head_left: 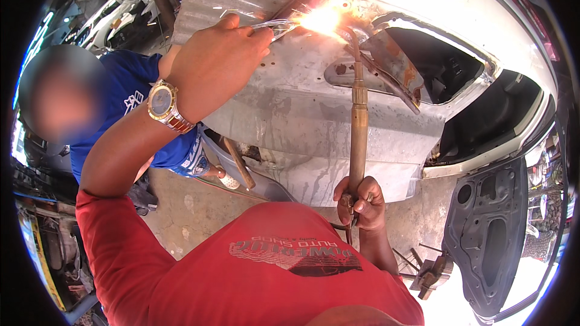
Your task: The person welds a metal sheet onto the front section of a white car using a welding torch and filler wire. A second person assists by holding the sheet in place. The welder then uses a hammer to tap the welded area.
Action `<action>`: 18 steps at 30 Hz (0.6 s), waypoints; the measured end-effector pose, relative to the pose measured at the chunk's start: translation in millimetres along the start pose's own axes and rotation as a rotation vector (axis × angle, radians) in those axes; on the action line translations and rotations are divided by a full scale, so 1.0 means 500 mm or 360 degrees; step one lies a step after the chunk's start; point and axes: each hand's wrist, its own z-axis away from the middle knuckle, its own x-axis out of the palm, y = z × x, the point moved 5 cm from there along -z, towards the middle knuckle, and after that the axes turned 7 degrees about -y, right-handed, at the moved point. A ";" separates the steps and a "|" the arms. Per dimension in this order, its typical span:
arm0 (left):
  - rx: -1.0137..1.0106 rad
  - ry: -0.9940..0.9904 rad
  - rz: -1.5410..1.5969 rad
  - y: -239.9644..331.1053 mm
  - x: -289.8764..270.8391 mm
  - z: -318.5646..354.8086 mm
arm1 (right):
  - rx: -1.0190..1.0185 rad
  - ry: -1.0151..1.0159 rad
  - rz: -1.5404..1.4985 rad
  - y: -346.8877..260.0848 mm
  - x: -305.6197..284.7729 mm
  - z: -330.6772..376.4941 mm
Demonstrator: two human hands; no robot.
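Note:
My right hand (364, 204) is closed around the lower end of a brass gas torch (359, 124), by its valve knobs. The torch points up, and its thin bent tip (354, 42) ends at a blazing flame (321, 19) with sparks on the car's body panel (296, 78). From the left, my left hand (220, 63) reaches over the panel, fingers pinched on thin shiny wire (275, 24) whose far end runs into the glare. Glare hides the exact spot where wire and metal meet. A loose, rusty metal piece (389, 63) lies beside the torch tip, at the panel's opening.
A person in a blue shirt (130, 78) is close on the left. A corrugated metal sheet (232, 0) stands beyond my left hand. A wooden handle (238, 163) leans by the panel. At right are a dark door panel (483, 235) and what looks like a vise (434, 274).

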 end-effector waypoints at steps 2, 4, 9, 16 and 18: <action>-0.0014 -0.0084 0.0050 0.003 -0.004 0.003 | 0.0008 0.0006 0.0000 0.002 -0.002 0.009; -0.0023 -0.0092 0.0046 0.005 -0.007 0.003 | 0.0007 0.0005 0.0002 0.001 0.002 0.009; -0.0015 -0.0077 0.0040 0.000 -0.008 -0.001 | -0.0003 -0.0026 0.0003 0.001 0.001 -0.002; -0.0024 -0.0071 0.0039 0.003 -0.009 -0.009 | -0.0018 -0.0037 0.0013 0.003 -0.009 -0.003; -0.0021 -0.0023 0.0042 -0.001 -0.011 -0.007 | -0.0009 -0.0042 0.0015 0.002 -0.006 -0.010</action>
